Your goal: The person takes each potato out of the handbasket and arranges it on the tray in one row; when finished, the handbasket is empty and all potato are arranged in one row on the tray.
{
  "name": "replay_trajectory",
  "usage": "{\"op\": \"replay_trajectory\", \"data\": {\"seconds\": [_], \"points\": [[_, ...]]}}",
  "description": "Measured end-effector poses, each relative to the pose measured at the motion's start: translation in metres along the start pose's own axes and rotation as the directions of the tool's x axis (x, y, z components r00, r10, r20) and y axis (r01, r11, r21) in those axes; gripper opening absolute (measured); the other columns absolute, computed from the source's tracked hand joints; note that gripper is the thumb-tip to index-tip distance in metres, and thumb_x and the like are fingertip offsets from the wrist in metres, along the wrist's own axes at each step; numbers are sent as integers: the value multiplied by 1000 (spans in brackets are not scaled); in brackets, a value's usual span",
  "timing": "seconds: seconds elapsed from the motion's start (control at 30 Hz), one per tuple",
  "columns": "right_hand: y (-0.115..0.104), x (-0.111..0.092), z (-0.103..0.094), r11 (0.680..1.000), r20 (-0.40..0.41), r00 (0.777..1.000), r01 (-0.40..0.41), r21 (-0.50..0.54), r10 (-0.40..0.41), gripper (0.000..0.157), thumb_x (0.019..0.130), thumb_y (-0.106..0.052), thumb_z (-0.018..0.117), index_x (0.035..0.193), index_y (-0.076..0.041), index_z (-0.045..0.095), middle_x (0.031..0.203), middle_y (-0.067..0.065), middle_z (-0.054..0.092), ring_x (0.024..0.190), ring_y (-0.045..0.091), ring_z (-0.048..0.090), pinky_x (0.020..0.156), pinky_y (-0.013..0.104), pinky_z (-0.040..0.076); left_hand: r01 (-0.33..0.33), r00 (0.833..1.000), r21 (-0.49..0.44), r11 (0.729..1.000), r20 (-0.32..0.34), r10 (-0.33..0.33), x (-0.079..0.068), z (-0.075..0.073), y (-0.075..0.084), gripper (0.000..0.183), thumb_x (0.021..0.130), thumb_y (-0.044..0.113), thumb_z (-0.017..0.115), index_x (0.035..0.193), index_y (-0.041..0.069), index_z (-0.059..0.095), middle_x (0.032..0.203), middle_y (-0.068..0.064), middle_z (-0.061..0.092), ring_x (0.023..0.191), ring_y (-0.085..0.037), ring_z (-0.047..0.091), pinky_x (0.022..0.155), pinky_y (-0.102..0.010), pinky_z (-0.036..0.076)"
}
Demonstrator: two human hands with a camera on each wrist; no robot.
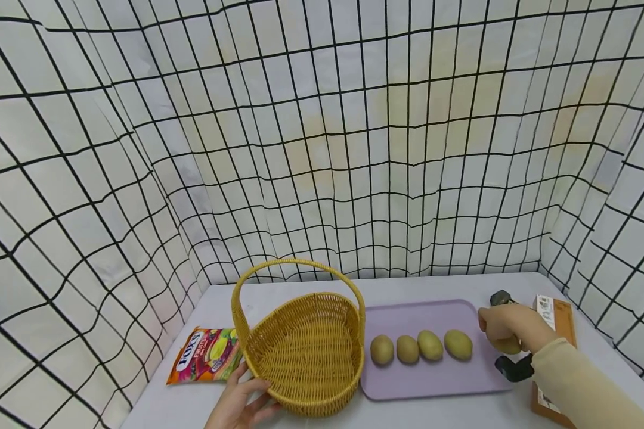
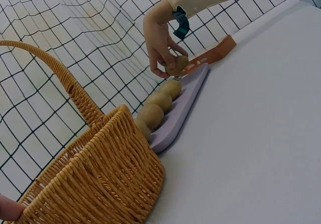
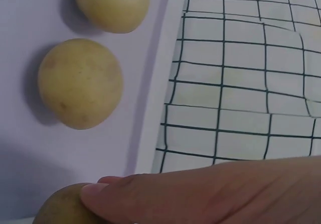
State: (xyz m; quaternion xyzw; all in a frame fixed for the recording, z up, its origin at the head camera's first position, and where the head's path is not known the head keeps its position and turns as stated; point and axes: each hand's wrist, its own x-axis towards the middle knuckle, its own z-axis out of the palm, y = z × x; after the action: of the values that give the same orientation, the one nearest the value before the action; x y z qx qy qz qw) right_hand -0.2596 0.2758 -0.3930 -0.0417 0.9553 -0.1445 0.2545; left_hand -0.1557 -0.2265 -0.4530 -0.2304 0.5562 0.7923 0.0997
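Observation:
My right hand (image 1: 515, 325) pinches a potato (image 2: 177, 65) between thumb and fingers at the right end of the lilac tray (image 1: 424, 381). In the right wrist view the thumb (image 3: 125, 199) lies against this potato, which is cut off by the lower edge. Several more potatoes (image 1: 458, 345) sit in a row on the tray. My left hand (image 1: 244, 399) holds the wicker basket (image 1: 311, 351) at its front left side, one fingertip (image 2: 9, 208) at the rim in the left wrist view. No items show inside the basket, whose tall handle (image 1: 297, 262) stands upright.
A colourful Fox's candy bag (image 1: 206, 356) lies left of the basket. Right of the tray is a brown and white box (image 1: 563, 322), partly behind the right forearm. A small dark object (image 1: 500, 297) shows beyond the right hand. Black-grid netting (image 1: 375, 179) over white cloth encloses the table.

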Motion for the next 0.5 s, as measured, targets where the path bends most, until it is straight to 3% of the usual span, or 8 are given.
{"op": "replay_trajectory", "data": {"seconds": [0.23,0.5], "points": [[11,14,13,986,35,998,39,161,-45,25,84,4,56,107,-5,52,91,14,49,73,26,53,65,40,62,8,1000,-16,1000,-1,-8,-1,0,0,103,98,-5,56,160,8,-25,162,-39,-2,145,-64,24,107,-62,47],[10,22,22,964,-19,997,75,256,-72,15,95,-7,50,108,-2,54,89,12,50,75,24,53,61,35,61,11,1000,-25,1000,2,-11,0,0,0,103,98,-5,55,160,8,-25,162,-39,-1,146,-63,24,108,-63,46]]}}
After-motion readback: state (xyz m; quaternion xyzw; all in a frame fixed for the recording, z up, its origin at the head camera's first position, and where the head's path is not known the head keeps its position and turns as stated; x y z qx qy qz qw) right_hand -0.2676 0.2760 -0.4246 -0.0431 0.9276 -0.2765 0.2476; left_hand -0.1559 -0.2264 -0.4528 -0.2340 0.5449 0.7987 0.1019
